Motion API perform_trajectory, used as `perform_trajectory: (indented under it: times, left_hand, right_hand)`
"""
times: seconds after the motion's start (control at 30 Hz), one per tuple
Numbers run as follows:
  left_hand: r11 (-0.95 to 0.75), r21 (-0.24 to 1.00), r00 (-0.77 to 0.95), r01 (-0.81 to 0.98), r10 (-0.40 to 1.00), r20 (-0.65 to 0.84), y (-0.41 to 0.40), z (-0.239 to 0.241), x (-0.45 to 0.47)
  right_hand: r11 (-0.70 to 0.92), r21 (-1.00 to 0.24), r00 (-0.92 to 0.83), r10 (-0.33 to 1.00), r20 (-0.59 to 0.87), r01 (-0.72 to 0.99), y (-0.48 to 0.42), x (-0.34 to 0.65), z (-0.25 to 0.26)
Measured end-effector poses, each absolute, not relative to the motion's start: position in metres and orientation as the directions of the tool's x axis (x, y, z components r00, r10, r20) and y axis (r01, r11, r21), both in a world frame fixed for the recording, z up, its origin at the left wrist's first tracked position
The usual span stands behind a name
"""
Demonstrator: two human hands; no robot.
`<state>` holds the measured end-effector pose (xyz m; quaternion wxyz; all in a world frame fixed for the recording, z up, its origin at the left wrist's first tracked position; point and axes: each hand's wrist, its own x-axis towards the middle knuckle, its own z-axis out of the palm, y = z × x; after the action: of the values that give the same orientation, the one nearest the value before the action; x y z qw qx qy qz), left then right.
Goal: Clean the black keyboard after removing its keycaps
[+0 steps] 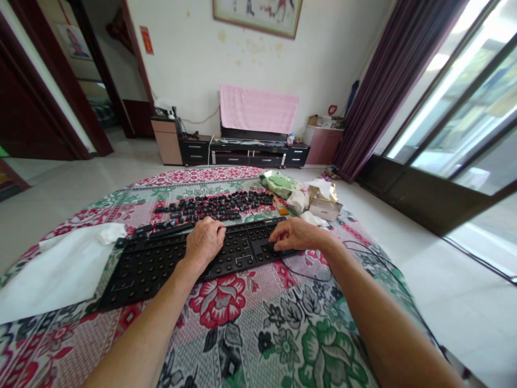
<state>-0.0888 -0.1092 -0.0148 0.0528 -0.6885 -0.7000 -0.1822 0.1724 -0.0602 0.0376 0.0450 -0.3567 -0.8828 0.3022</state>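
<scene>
A black keyboard (226, 264) lies slanted on the table, most of its keycaps off and the round key posts showing. My left hand (205, 238) is closed over its middle, near the far edge; whatever it may grip is hidden. At the number-pad end, my right hand (297, 235) has its fingers bent together and pointing down onto the board. Anything between those fingertips is too small to make out. Beyond the keyboard, loose black keycaps (214, 205) are spread in a wide pile.
White cloth (60, 269) lies at the left. A tissue box (324, 203), crumpled tissue (299, 200) and a green bag (278, 183) stand at the back right. A cable (379, 256) runs over the flowered tablecloth (291, 334) on the right.
</scene>
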Motion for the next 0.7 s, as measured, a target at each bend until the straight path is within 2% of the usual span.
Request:
perform_trajectory:
  times: [0.2,0.7]
  left_hand:
    - [-0.004,0.181,-0.054,0.984,0.947,0.316,-0.1093,-0.0144,-0.0884]
    - [-0.008,0.199,-0.06,0.98,0.941,0.332,-0.1089,-0.0147,-0.0878]
  right_hand:
    - [0.621,-0.488,-0.762,0.627,-0.16,0.613,-0.0643,0.1747,0.04]
    - [0.631,-0.419,-0.745,0.633,-0.208,0.653,-0.0698,0.1695,0.0409]
